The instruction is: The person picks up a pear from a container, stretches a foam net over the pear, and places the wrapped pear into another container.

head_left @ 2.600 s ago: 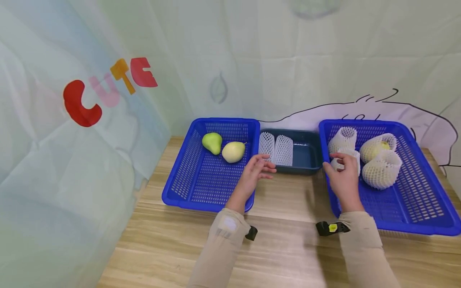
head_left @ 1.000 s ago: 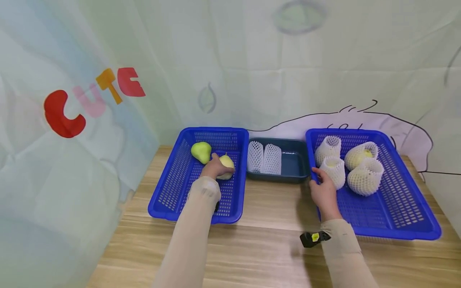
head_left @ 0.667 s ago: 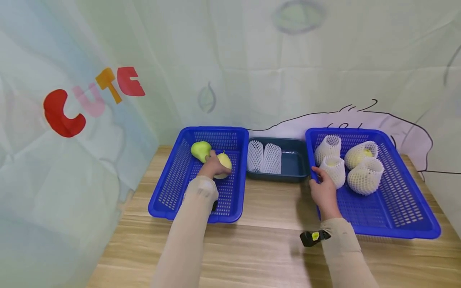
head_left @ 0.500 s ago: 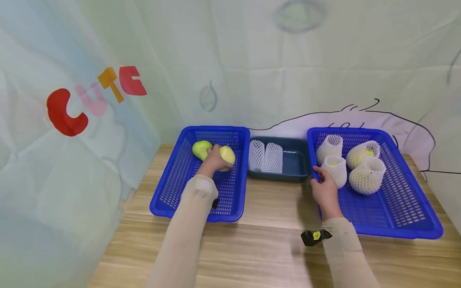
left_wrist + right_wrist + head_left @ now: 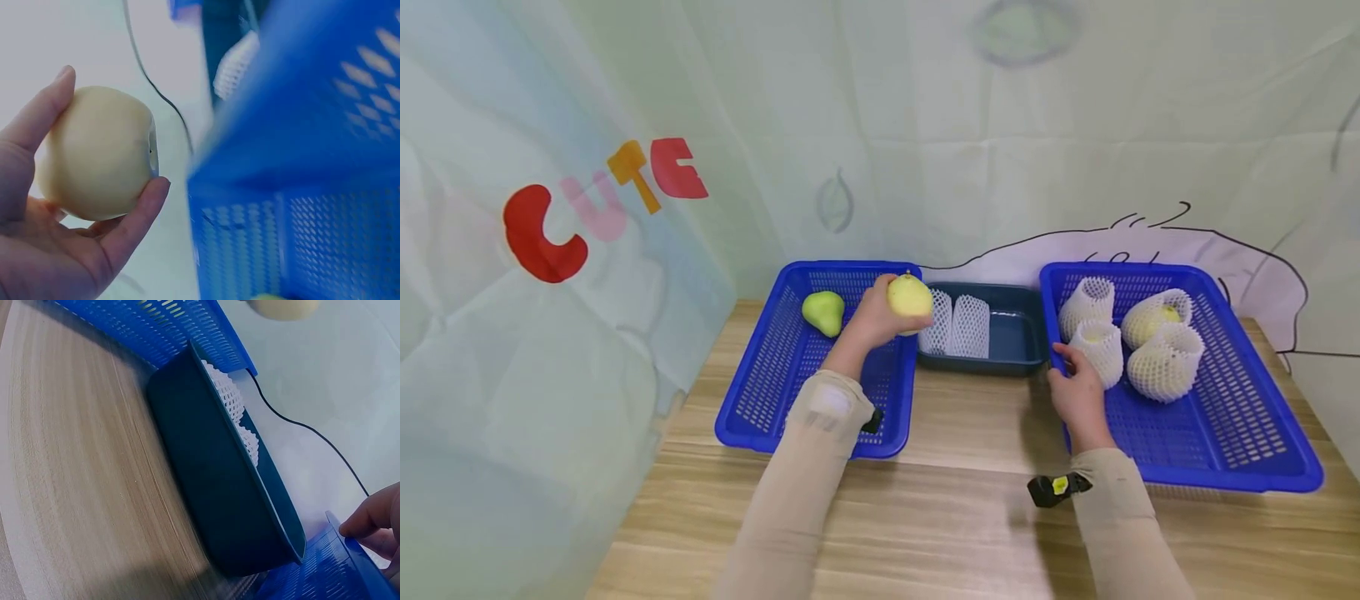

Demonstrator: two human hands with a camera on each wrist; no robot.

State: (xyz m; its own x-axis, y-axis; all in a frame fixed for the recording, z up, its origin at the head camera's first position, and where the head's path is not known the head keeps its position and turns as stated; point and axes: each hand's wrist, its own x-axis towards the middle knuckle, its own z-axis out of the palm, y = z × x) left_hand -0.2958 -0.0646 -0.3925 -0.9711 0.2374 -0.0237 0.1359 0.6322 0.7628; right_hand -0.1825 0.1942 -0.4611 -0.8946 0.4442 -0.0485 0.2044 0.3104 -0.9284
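Observation:
My left hand (image 5: 872, 318) grips a round pale yellow pear (image 5: 911, 297), raised over the right rim of the left blue basket (image 5: 820, 442). In the left wrist view, the thumb and fingers wrap the pear (image 5: 100, 153) from both sides, apart from the basket wall. A green pear (image 5: 824, 312) lies in that basket. At the other side, my right hand (image 5: 1078, 400) pinches the left rim of the right blue basket (image 5: 1217, 478), thumb and fingers on either side of the rim (image 5: 359, 553) in the right wrist view.
Between the baskets stands a dark teal tray (image 5: 1018, 367) with two white foam net sleeves (image 5: 971, 327). Several fruits in foam nets (image 5: 1165, 362) sit in the right basket. All stand on a wooden table (image 5: 955, 517) before a printed cloth backdrop (image 5: 925, 183).
My left hand reached into the left basket, took hold of the pale yellow pear and lifted it up and right. The right hand moved onto the right basket's rim and has stayed there.

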